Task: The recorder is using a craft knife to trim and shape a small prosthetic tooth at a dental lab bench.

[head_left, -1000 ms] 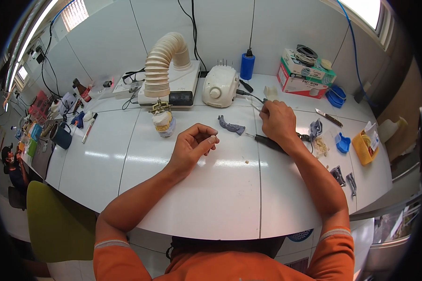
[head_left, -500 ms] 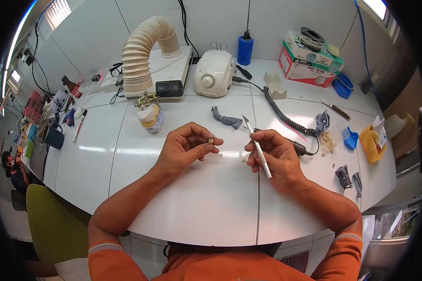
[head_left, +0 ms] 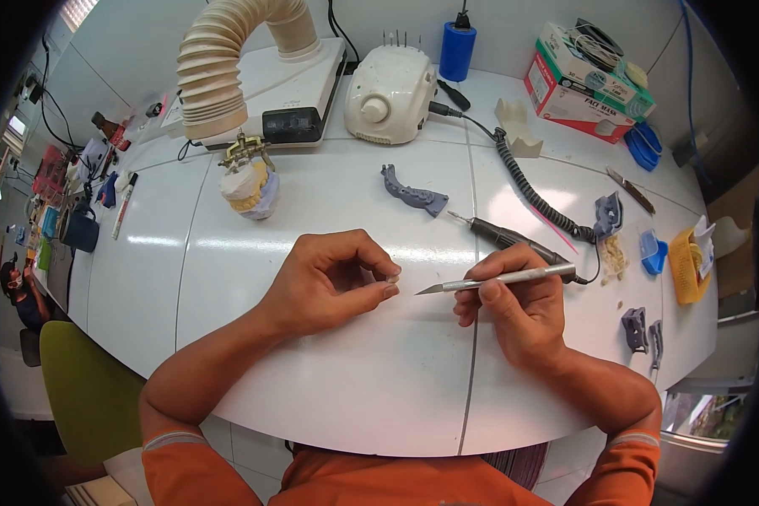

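Note:
Between the thumb and forefinger of my left hand [head_left: 333, 287] is a small pale tooth-like piece [head_left: 392, 279]. My right hand [head_left: 519, 304] holds a silver craft knife [head_left: 523, 275] almost level, its pointed blade just right of the piece, with a small gap. Behind my hands are a grey curved impression piece [head_left: 413, 194] and a black rotary handpiece [head_left: 514, 240], whose coiled cord runs to a white control unit [head_left: 390, 97]. A plaster dental model on a brass articulator [head_left: 250, 190] stands at the back left of my left hand.
A white extractor with hose [head_left: 207, 84], blue cylinder [head_left: 457, 52], stacked boxes [head_left: 586, 88], yellow basket [head_left: 691, 278] and more grey pieces [head_left: 635, 329] surround the white desk [head_left: 363, 388]. A cluttered bench runs left, where another person [head_left: 29, 299] sits beside a green chair [head_left: 84, 379].
My right hand came back from the rear of the desk with the knife, which has turned from upright to nearly level, blade toward my left hand. My left hand shifted slightly.

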Tool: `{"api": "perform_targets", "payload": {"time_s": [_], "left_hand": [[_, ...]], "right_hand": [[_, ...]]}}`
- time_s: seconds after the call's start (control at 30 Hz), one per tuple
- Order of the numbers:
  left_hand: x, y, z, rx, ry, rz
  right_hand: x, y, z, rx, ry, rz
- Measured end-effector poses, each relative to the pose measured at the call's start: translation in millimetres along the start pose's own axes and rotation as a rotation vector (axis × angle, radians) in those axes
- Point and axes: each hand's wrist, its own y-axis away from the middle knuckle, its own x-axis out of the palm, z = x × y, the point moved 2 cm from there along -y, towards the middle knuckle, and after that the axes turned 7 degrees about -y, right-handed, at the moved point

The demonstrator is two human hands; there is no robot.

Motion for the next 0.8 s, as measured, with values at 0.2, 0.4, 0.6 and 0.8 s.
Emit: {"api": "perform_targets", "payload": {"time_s": [0.2,0.4,0.6,0.8], "left_hand": [[1.8,0.6,-17.3,-0.040,-0.246,0.073],[6.1,-2.4,-21.1,0.072,-0.368,0.088],[6.5,-2.0,-19.3,0.052,-0.364,0.091],[6.4,-1.1,-15.0,0.103,-0.360,0.077]], "right_hand": [[4.4,3.6,-0.4,-0.144,0.110,0.137],[16.5,4.7,3.5,-0.079,0.241,0.088],[16.4,5.1,-1.9,-0.049,0.311,0.101],[18.0,3.4,-1.1,-0.059,0.371,0.135]]}}
